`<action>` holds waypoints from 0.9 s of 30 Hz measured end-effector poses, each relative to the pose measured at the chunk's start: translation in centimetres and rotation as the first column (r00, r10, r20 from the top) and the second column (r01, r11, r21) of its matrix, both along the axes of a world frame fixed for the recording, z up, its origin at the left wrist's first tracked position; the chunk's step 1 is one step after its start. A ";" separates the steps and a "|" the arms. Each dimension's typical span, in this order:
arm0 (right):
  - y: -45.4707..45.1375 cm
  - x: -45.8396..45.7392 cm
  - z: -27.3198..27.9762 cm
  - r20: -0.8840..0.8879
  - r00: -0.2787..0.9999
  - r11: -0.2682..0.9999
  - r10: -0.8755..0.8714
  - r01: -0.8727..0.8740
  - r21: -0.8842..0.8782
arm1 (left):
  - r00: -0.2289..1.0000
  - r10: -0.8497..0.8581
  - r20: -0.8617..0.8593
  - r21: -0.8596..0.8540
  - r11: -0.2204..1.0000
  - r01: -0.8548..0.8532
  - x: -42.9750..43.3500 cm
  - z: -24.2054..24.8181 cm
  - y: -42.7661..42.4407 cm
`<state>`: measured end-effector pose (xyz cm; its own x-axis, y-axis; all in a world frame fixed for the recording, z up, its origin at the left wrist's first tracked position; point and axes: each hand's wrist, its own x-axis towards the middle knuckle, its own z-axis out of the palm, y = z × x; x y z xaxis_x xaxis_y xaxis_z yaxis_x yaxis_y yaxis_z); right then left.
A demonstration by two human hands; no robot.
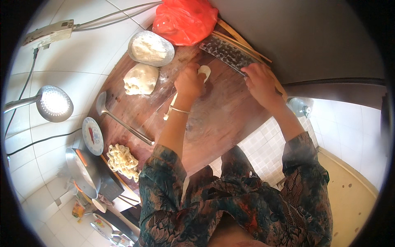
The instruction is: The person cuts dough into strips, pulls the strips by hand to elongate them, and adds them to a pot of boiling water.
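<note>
My left hand is closed around a strip of pale dough. The rounded end of the dough strip sticks out past my fingers, and a thin tail of dough shows beside the wrist. My right hand grips a cleaver at its handle end. The cleaver's dark mottled blade lies along the far right side of the wooden board. Left of my left hand a lump of dough sits on the board. Behind it stands a metal bowl of flour.
A metal spatula lies on the left, near a pile of cut noodles. Beyond are a plate with a red pepper and a wok. A red plastic bag and wooden sticks occupy the back.
</note>
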<state>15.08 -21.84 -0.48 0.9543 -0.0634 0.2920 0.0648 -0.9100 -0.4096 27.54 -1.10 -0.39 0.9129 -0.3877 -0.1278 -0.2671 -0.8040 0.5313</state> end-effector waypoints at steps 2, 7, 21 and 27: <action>1.2 0.6 0.9 0.131 0.989 0.978 -0.062 0.086 -0.189 | 0.990 0.036 -0.140 -0.026 0.999 -0.041 0.7 -0.1 0.7; 5.3 5.9 0.0 -0.002 0.996 0.956 0.089 -0.085 0.282 | 0.992 0.013 -0.123 0.029 1.000 -0.010 1.1 0.1 0.0; 4.5 0.1 1.7 -0.305 0.926 0.445 0.222 0.182 0.877 | 0.927 -0.365 -0.087 -0.632 0.740 0.232 -4.2 1.9 3.7; 9.5 0.8 0.9 -0.117 0.938 0.204 0.326 0.051 0.978 | 0.820 -0.242 -0.519 -0.791 0.499 -0.354 -4.3 4.8 5.3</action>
